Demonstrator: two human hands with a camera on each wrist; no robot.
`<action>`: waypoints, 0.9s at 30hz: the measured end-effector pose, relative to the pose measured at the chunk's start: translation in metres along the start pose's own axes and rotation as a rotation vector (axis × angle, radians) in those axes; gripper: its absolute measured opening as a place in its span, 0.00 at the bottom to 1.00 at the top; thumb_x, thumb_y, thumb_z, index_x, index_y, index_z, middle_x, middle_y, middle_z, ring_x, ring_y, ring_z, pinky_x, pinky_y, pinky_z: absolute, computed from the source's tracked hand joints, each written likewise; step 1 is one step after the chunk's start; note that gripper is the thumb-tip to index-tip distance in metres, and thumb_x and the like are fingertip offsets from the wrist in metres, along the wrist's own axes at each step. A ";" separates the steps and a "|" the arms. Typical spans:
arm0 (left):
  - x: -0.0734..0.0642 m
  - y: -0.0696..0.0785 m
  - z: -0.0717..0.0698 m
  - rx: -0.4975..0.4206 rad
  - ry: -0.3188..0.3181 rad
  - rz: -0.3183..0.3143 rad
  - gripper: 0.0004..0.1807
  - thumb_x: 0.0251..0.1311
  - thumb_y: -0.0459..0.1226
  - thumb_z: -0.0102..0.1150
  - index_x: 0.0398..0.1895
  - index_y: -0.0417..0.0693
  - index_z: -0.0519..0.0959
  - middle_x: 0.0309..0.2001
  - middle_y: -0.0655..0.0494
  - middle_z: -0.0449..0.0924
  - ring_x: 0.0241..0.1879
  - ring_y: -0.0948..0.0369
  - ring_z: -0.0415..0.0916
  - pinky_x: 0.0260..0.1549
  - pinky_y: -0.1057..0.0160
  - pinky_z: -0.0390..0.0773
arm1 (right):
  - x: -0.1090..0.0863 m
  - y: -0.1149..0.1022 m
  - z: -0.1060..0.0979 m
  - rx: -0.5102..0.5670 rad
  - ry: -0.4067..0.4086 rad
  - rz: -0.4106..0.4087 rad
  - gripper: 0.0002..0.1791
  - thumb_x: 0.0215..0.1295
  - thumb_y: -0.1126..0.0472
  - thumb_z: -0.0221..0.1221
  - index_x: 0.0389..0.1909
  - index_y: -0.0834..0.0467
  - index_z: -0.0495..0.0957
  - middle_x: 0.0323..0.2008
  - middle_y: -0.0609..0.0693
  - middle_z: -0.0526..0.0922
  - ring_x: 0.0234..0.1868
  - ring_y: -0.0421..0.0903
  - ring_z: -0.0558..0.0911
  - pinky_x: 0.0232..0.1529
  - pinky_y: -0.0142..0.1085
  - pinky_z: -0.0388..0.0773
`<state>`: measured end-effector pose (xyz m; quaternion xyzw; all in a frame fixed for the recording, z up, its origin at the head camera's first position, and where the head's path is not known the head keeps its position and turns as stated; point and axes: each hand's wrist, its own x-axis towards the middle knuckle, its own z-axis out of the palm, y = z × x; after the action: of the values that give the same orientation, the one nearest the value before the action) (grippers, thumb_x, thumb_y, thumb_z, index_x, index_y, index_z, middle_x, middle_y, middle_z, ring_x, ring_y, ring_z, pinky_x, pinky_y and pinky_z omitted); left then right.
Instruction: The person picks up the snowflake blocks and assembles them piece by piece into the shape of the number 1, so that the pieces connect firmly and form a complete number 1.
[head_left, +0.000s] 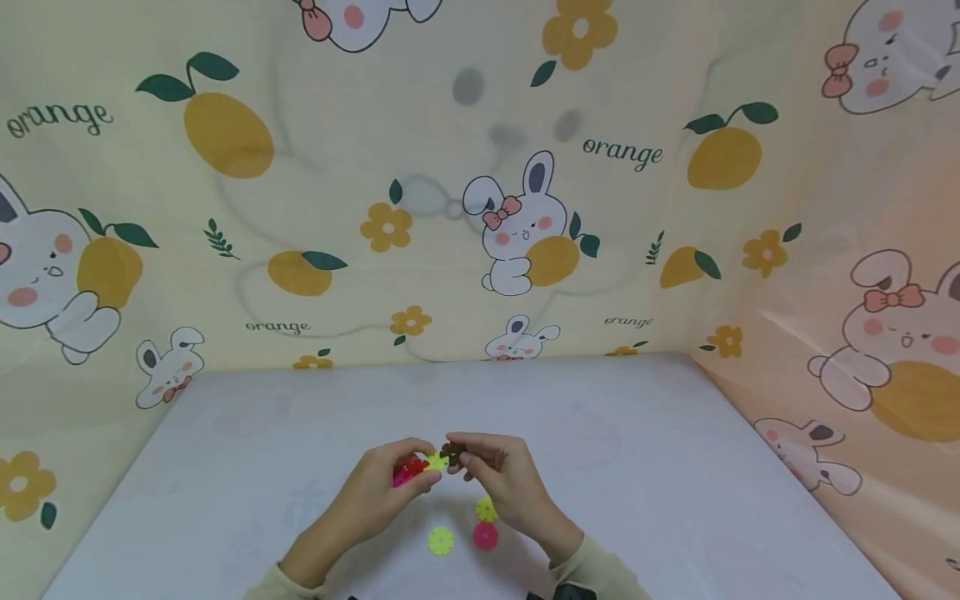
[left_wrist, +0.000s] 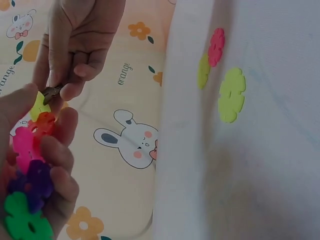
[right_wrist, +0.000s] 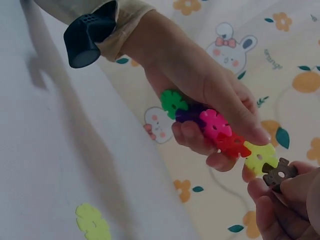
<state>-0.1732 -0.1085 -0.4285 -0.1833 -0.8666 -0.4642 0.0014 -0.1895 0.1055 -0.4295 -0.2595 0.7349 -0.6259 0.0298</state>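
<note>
A chain of flower-shaped plastic discs lies along my left hand (head_left: 367, 487), which grips it with curled fingers and thumb. In the right wrist view the chain runs from a green disc (right_wrist: 174, 103) through purple (right_wrist: 189, 116), pink (right_wrist: 215, 125) and red (right_wrist: 233, 145) to a yellow disc (right_wrist: 258, 157) at the tip. My right hand (head_left: 513, 483) pinches a dark brown disc (right_wrist: 280, 174) between thumb and fingers. The brown disc's edge meets the yellow one; how far their slots interlock I cannot tell.
On the white table (head_left: 637, 475), a loose yellow-green disc (head_left: 440, 541) lies below the hands. Right of it are a pink disc (head_left: 485, 536) and a yellow disc (head_left: 487, 508), close together. A patterned cloth (head_left: 420, 283) hangs behind the table.
</note>
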 end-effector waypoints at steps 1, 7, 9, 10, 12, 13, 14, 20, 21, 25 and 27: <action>0.000 0.000 0.000 -0.002 -0.005 -0.001 0.18 0.64 0.47 0.67 0.51 0.47 0.82 0.30 0.59 0.87 0.26 0.70 0.76 0.29 0.70 0.78 | 0.000 0.000 0.000 0.003 -0.005 0.005 0.16 0.72 0.71 0.55 0.58 0.68 0.79 0.49 0.67 0.86 0.40 0.37 0.86 0.42 0.29 0.83; -0.001 0.000 0.001 0.016 -0.035 -0.009 0.20 0.68 0.49 0.62 0.56 0.48 0.81 0.36 0.56 0.89 0.31 0.72 0.79 0.36 0.71 0.79 | 0.001 0.001 -0.002 0.011 -0.072 0.049 0.18 0.73 0.67 0.57 0.61 0.66 0.77 0.53 0.65 0.85 0.43 0.37 0.86 0.45 0.27 0.82; -0.001 0.000 0.001 0.029 -0.041 -0.013 0.21 0.68 0.49 0.62 0.58 0.48 0.80 0.36 0.57 0.89 0.32 0.72 0.80 0.38 0.71 0.80 | 0.001 0.001 -0.003 0.013 -0.094 0.059 0.19 0.74 0.66 0.57 0.62 0.65 0.76 0.54 0.65 0.84 0.45 0.37 0.86 0.46 0.27 0.82; 0.000 0.000 0.001 0.032 -0.044 -0.015 0.21 0.68 0.49 0.61 0.58 0.48 0.80 0.36 0.57 0.89 0.32 0.71 0.80 0.38 0.71 0.80 | 0.001 0.002 -0.003 0.011 -0.100 0.059 0.19 0.74 0.65 0.57 0.63 0.65 0.76 0.55 0.65 0.84 0.46 0.37 0.86 0.46 0.28 0.82; 0.000 -0.001 0.001 0.035 -0.044 -0.022 0.21 0.69 0.49 0.61 0.58 0.49 0.80 0.36 0.57 0.89 0.33 0.70 0.79 0.38 0.70 0.79 | 0.001 0.002 -0.004 0.005 -0.104 0.055 0.20 0.75 0.64 0.56 0.64 0.64 0.75 0.56 0.65 0.83 0.46 0.38 0.86 0.47 0.28 0.82; 0.000 -0.001 0.001 0.034 -0.042 -0.025 0.20 0.68 0.49 0.61 0.58 0.49 0.80 0.36 0.56 0.89 0.33 0.69 0.79 0.38 0.70 0.79 | 0.001 0.002 -0.005 0.002 -0.103 0.054 0.21 0.75 0.63 0.56 0.65 0.64 0.74 0.57 0.64 0.83 0.47 0.39 0.86 0.47 0.29 0.82; 0.000 -0.001 0.001 0.037 -0.035 -0.028 0.19 0.68 0.48 0.61 0.57 0.50 0.80 0.37 0.57 0.88 0.33 0.68 0.79 0.38 0.70 0.79 | 0.001 0.002 -0.005 -0.003 -0.101 0.051 0.21 0.75 0.63 0.56 0.66 0.63 0.74 0.57 0.64 0.83 0.47 0.40 0.86 0.48 0.29 0.82; 0.001 0.000 0.000 0.038 0.024 -0.039 0.15 0.67 0.44 0.63 0.54 0.53 0.81 0.44 0.56 0.85 0.37 0.63 0.76 0.38 0.69 0.78 | 0.002 0.001 -0.010 -0.038 -0.080 0.040 0.22 0.76 0.62 0.55 0.68 0.60 0.72 0.59 0.64 0.82 0.47 0.46 0.87 0.48 0.31 0.82; 0.001 0.001 0.000 0.034 0.030 -0.043 0.15 0.67 0.43 0.64 0.54 0.53 0.81 0.45 0.56 0.85 0.38 0.62 0.76 0.39 0.69 0.79 | 0.003 0.001 -0.011 -0.044 -0.075 0.043 0.22 0.76 0.62 0.55 0.68 0.60 0.72 0.59 0.64 0.82 0.47 0.46 0.87 0.48 0.31 0.82; 0.001 0.002 -0.002 0.021 0.046 -0.042 0.16 0.67 0.43 0.63 0.55 0.51 0.81 0.42 0.57 0.86 0.37 0.64 0.77 0.39 0.69 0.79 | 0.005 0.000 -0.015 -0.070 -0.054 0.072 0.21 0.76 0.61 0.55 0.66 0.59 0.73 0.58 0.63 0.83 0.46 0.47 0.87 0.48 0.31 0.82; 0.001 0.001 -0.003 0.016 0.048 -0.033 0.17 0.67 0.43 0.63 0.57 0.50 0.81 0.39 0.59 0.86 0.35 0.66 0.77 0.38 0.70 0.79 | 0.006 0.001 -0.018 -0.079 -0.054 0.086 0.19 0.76 0.61 0.55 0.65 0.60 0.74 0.57 0.62 0.83 0.46 0.48 0.87 0.48 0.32 0.82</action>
<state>-0.1745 -0.1103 -0.4258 -0.1577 -0.8729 -0.4615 0.0160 -0.2014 0.1192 -0.4249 -0.2455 0.7684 -0.5874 0.0659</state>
